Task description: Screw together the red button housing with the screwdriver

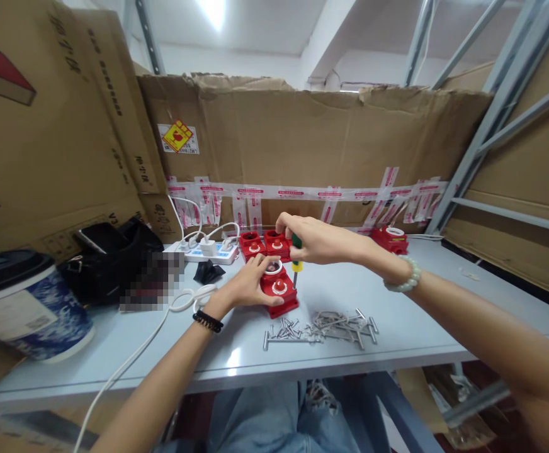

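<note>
My right hand (310,239) grips a screwdriver (296,265) with a green and yellow handle from above. Its shaft points down at the right edge of a red box-shaped unit (281,306), which carries a red knob and a white ring. Around the left side of that same unit my left hand (250,283) is closed, thumb at the front and fingers at the back. Just in front lies a pile of metal T-shaped rods (343,326) beside loose screws (288,328). Behind the hands stand more red units (252,246).
At the left are a large paper cup (24,308), a black bag (99,270) with a phone on it, and a white cable (147,343). A power strip (213,253) sits farther back. Another red unit (390,240) rests near the cardboard wall (303,138).
</note>
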A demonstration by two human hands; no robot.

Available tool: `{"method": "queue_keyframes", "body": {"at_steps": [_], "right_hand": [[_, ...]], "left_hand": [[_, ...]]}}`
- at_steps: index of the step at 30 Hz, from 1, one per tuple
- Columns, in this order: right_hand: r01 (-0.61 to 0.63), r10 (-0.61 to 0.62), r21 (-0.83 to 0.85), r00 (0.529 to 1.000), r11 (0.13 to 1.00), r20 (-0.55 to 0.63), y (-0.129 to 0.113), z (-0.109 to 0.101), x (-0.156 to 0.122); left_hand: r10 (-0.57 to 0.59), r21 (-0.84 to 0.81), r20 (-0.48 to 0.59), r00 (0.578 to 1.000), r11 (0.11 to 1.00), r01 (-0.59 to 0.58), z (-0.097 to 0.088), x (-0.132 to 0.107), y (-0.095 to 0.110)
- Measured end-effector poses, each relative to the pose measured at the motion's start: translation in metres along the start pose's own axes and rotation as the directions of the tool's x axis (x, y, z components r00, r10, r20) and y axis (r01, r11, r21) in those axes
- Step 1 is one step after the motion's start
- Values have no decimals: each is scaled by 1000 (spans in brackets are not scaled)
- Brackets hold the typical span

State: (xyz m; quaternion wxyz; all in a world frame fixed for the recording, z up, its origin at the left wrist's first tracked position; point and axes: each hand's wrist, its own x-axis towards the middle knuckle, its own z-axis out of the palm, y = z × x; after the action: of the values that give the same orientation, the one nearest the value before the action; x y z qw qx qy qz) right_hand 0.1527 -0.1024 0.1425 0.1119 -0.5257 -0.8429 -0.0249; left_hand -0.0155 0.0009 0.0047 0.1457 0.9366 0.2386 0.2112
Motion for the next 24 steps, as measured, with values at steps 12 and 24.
{"method": "queue_keyframes", "body": {"at_steps": [12,24], "right_hand": [[-38,38,14,999,999,17,3,-4,-1],[-79,79,-44,997,996,-11,-1,1,1]], "left_hand": [[6,18,11,1000,1000,-7,0,-1,0],[10,10,-4,1000,1000,-10,1,-1,-3]]}}
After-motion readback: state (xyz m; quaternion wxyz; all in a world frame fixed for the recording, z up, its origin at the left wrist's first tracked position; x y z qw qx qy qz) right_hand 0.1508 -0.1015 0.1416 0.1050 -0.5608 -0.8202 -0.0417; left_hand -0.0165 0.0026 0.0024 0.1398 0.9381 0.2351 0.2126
